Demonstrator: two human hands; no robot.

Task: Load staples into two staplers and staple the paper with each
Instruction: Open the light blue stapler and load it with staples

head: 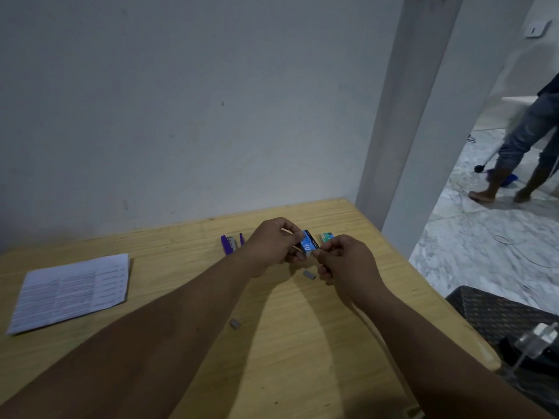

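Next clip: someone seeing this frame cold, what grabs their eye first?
Both hands meet at the middle of the wooden table: the left hand and right hand hold a small blue staple box between them. A purple stapler lies just behind the left hand, and a printed paper lies at the table's left. Through the doorway on the right, another person's legs show.

Both hands [272, 243] [348, 260] pinch blue staple box [308, 243] (apparently opening), purple stapler [229, 244] behind.
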